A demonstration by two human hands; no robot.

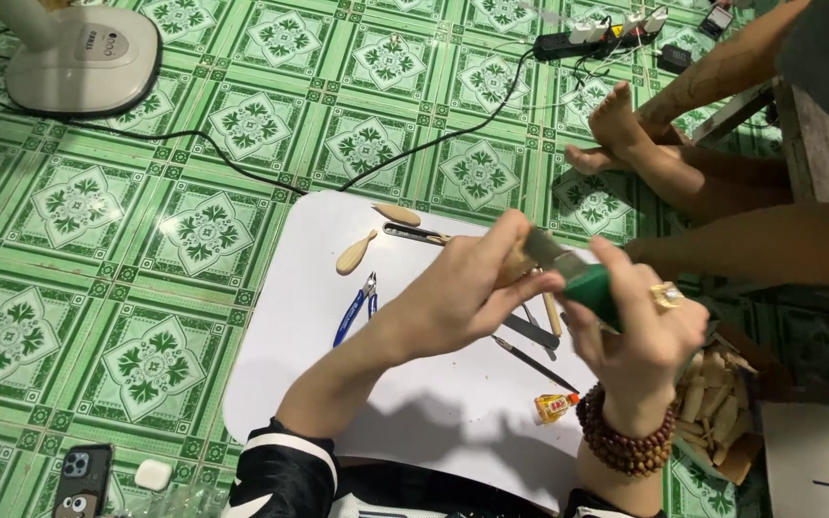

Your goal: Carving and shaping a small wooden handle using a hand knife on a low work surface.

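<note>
Over a white table (309, 317), the left hand (462, 288) grips a wooden piece (513, 266); the right hand (640, 331) holds a green-handled knife (578, 275).

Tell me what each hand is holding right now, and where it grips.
The left hand grips a small wooden piece around its near end. The right hand holds a knife by its green handle, blade against the wood.

White board (434, 403) on green tiled floor (146, 288); wooden spoon blank (354, 254), blue pliers (355, 309), glue bottle (555, 408) on it.
</note>
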